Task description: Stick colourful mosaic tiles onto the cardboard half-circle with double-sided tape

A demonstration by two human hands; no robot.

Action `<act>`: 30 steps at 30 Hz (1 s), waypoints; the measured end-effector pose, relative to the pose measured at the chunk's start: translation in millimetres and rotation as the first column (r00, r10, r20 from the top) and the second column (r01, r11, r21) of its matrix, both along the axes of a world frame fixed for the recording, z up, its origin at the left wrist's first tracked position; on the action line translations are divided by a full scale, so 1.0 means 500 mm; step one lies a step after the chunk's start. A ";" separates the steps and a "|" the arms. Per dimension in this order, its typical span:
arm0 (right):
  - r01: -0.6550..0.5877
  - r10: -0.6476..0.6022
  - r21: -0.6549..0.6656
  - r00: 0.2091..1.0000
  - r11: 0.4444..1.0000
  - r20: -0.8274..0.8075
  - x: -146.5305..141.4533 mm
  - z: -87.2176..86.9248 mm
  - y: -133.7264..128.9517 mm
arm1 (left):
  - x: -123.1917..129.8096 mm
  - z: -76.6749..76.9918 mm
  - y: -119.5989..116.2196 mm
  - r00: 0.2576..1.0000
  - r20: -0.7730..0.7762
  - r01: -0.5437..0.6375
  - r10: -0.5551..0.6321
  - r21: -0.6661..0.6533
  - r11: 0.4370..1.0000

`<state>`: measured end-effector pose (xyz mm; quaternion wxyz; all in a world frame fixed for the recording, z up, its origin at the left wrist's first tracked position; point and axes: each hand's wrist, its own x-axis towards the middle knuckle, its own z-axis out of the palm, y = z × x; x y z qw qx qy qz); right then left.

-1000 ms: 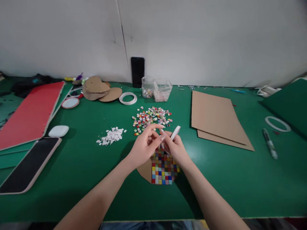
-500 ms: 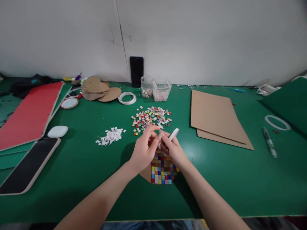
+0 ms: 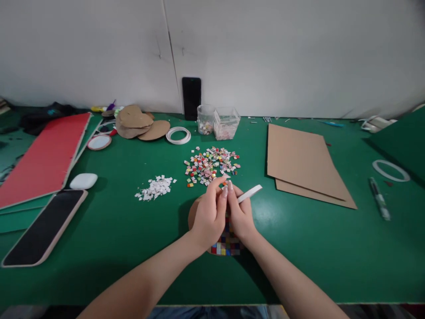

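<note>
My left hand (image 3: 210,215) and my right hand (image 3: 241,216) meet at the fingertips above a round cardboard piece (image 3: 193,212) partly covered with coloured square tiles (image 3: 226,248). A white strip (image 3: 249,194) sticks out to the right from my right hand, gripped in its closed fingers. The fingers of my left hand are bent into a pinch; what they hold is too small to make out. Beyond the hands lies a heap of mixed small tiles (image 3: 209,165). White paper scraps (image 3: 156,188) are piled to the left.
Cardboard sheets (image 3: 299,159) lie at the right, with a pen (image 3: 379,198) and tape ring (image 3: 391,171) beyond. Clear containers (image 3: 226,124), a tape roll (image 3: 178,135) and cardboard discs (image 3: 133,122) stand or lie at the back. A large phone (image 3: 44,228) rests at the left.
The white strip has swung lower and further right. My hands have closed in over the tiled disc, hiding more of it. The view has shifted slightly.
</note>
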<state>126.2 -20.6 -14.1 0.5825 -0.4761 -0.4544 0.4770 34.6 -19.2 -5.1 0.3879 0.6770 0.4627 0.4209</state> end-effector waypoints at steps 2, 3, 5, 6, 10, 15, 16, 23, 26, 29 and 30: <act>0.019 -0.019 0.019 1.000 1.000 0.012 -0.004 -0.002 -0.004 | 0.000 -0.002 -0.002 0.998 -0.064 -0.017 0.019 0.038 0.999; 0.026 -0.027 0.027 0.999 0.999 0.020 -0.005 -0.004 -0.005 | -0.001 -0.003 -0.002 0.995 -0.101 -0.019 0.026 0.069 0.997; 0.038 -0.039 0.038 0.998 0.999 0.039 -0.007 -0.007 -0.007 | -0.002 -0.006 -0.002 0.986 -0.164 -0.015 0.040 0.149 0.989; 0.044 -0.046 0.045 0.998 0.998 0.045 -0.007 -0.009 -0.007 | -0.003 -0.007 -0.002 0.981 -0.186 -0.012 0.048 0.191 0.982; 0.041 -0.047 0.097 0.997 0.994 0.066 -0.008 -0.015 -0.009 | -0.006 -0.009 -0.001 0.971 -0.227 -0.003 0.071 0.287 0.958; 0.016 -0.029 0.129 0.994 0.991 0.103 -0.007 -0.018 -0.011 | -0.011 -0.006 0.001 0.970 -0.238 0.001 0.057 0.238 0.971; 0.012 -0.026 0.128 0.994 0.992 0.102 -0.006 -0.017 -0.010 | -0.011 -0.005 0.002 0.970 -0.235 -0.001 0.055 0.223 0.975; 0.052 -0.052 0.032 0.999 0.998 -0.016 -0.004 -0.010 -0.005 | -0.009 -0.006 0.003 0.980 -0.192 -0.013 0.046 0.170 0.985; 0.057 -0.056 0.023 0.996 0.998 -0.073 -0.006 -0.011 -0.004 | -0.001 -0.008 0.001 0.981 -0.189 0.003 0.042 0.230 0.973; 0.072 -0.069 0.027 0.994 0.997 -0.085 -0.010 -0.014 -0.004 | 0.003 -0.009 0.000 0.975 -0.215 0.005 0.050 0.249 0.968; 0.073 -0.071 0.034 0.994 0.997 -0.078 -0.011 -0.015 -0.005 | 0.003 -0.008 0.000 0.974 -0.223 0.008 0.048 0.244 0.970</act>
